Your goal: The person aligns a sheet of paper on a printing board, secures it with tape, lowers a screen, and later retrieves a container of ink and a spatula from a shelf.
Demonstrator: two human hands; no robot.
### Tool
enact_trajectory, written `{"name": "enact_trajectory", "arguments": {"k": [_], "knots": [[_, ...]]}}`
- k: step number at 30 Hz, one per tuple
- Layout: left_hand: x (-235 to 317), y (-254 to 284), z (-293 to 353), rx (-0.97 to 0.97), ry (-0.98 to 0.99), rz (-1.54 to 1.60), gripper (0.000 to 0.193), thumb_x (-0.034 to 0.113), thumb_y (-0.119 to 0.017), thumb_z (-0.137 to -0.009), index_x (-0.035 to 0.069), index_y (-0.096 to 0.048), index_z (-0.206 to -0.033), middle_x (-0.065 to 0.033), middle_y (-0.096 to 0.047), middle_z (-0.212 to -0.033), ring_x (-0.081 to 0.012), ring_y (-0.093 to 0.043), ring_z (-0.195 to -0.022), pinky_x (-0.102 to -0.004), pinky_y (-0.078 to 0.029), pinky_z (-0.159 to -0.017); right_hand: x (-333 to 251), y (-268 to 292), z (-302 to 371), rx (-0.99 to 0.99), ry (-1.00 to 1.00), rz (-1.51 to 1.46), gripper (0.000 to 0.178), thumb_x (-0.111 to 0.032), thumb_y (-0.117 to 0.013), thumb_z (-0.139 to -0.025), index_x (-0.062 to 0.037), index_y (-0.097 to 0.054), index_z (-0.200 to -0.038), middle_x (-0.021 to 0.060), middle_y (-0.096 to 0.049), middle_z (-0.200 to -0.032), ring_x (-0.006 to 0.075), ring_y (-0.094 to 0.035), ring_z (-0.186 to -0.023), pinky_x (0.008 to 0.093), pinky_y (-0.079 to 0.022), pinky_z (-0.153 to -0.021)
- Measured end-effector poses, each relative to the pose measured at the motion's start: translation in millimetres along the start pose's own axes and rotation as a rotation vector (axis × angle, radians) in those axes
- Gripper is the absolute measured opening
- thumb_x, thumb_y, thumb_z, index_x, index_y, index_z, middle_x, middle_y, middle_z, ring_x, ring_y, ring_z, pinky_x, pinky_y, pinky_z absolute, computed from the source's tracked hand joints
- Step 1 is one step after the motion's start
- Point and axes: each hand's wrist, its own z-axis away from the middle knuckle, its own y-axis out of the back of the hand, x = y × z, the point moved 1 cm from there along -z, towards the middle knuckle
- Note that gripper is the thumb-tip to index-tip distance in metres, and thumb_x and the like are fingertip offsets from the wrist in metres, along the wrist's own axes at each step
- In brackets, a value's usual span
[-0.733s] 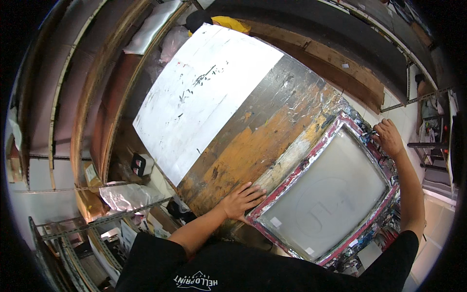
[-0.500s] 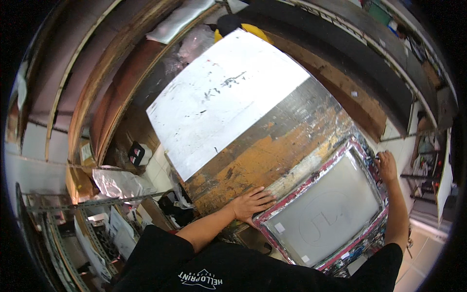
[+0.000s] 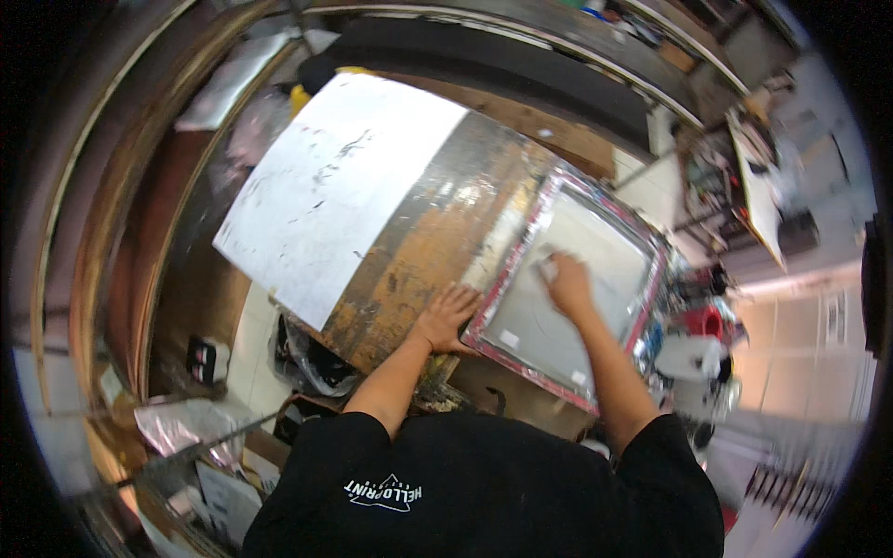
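Note:
A silk-screen printing frame [image 3: 628, 219] with worn pink and silver edges lies at the right side of the worktable. Its mesh [image 3: 595, 237] is pale grey, with small white tape pieces in the near corners. My left hand [image 3: 446, 318] rests with fingers apart on the wooden tabletop, its thumb side against the frame's near left corner. Over the middle of the mesh is my right hand [image 3: 567, 284], fingers closed and blurred by motion. Something small and pale shows at its fingertips, too smeared to name.
A stained white sheet [image 3: 344, 186] covers the far left of the scuffed tabletop [image 3: 400, 270]. Bottles and a red container [image 3: 704, 322] stand past the frame's right side. Wooden shelving [image 3: 121, 186] runs along the left. A crumpled silver plastic bag [image 3: 191, 430] lies low at left.
My right hand has moved left from beyond the frame's right edge to the mesh. The view has turned, while my left hand keeps its place beside the frame.

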Motion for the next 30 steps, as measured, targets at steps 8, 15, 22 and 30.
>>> {"name": "enact_trajectory", "arguments": {"k": [8,15,22,30], "knots": [[15.5,5.0,-9.1,-0.062,-0.009,-0.038,0.128,0.085,-0.065,-0.071,0.004,-0.026,-0.162,-0.0156,-0.025,-0.168,-0.035,-0.017,-0.157,-0.0508,-0.007,-0.129,-54.1,12.1,206.3,-0.215,-0.054,0.132,0.066,-0.039,-0.074,-0.089,-0.0123,-0.051,-0.144,0.0162,-0.05,-0.144,0.036,-0.047,-0.132,0.052,-0.038,-0.107],[70.5,13.8,85.5,0.269,0.344,0.145,0.109,0.068,-0.075,-0.079,0.007,-0.035,-0.159,-0.0194,-0.029,-0.165,-0.0375,-0.024,-0.154,-0.0512,-0.022,-0.126,-97.6,24.6,164.9,-0.104,0.066,-0.092,0.069,-0.033,-0.077,-0.086,-0.0118,-0.05,-0.146,0.018,-0.046,-0.15,0.0397,-0.042,-0.138,0.0555,-0.036,-0.111],[40.1,42.4,262.7,0.621,0.788,0.295,0.055,0.05,-0.075,-0.09,0.006,-0.073,-0.124,-0.0133,-0.068,-0.126,-0.0344,-0.06,-0.123,-0.0468,-0.049,-0.103,-221.6,-36.7,27.3,-0.324,0.475,-0.197,0.064,-0.042,-0.072,-0.092,-0.0078,-0.054,-0.142,0.0225,-0.056,-0.14,0.042,-0.051,-0.129,0.052,-0.045,-0.106],[-77.7,75.8,366.3,0.964,1.13,0.401,0.037,0.033,-0.074,-0.096,0.0,-0.074,-0.113,-0.0131,-0.072,-0.102,-0.0272,-0.07,-0.089,-0.0381,-0.055,-0.078,-370.7,-169.5,-154.4,-0.55,0.437,0.019,0.065,-0.049,-0.069,-0.091,-0.0043,-0.059,-0.137,0.0224,-0.057,-0.137,0.0404,-0.053,-0.129,0.0552,-0.048,-0.105]]}}
